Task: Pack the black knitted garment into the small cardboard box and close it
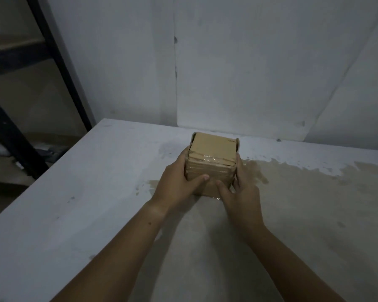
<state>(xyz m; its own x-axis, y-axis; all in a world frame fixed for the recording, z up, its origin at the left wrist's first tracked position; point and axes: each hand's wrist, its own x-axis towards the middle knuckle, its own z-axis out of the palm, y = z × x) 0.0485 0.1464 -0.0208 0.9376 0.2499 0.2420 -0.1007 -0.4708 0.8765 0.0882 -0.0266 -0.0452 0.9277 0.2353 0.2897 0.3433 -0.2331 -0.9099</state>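
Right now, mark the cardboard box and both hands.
cardboard box (213, 147), head view, on its top flap.
left hand (176, 182), head view, back of the hand, gripping the box's left side.
right hand (243, 190), head view, back of the hand, gripping the box's right side.

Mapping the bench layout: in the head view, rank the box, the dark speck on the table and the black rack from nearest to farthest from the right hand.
1. The box: gripped by the right hand, on its left.
2. The speck: on the table, behind and right of the hand, near the wall.
3. The rack: far left, beyond the table's edge.
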